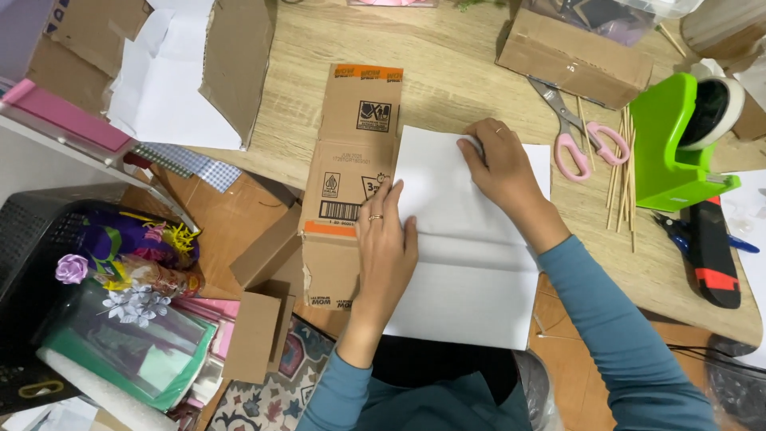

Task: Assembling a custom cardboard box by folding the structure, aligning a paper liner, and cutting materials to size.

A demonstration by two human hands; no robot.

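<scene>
Nearest the camera, a patterned rug shows on the floor beside loose cardboard pieces; to the left a dark basket holds paper flowers and coloured sheets. Above that, the white paper sheet overhangs the near edge of the wooden table and lies partly over a flattened cardboard box; the left hand rests flat and open on the sheet's left edge, pressing rather than grasping; the right hand lies on the sheet's upper part, fingers bent down onto the paper, clasping nothing. To the right lie pink-handled scissors, a bundle of wooden skewers, a green tape dispenser and a black and red cutter; farther back sit a brown cardboard box and, at far left, more white paper among cardboard flaps.
</scene>
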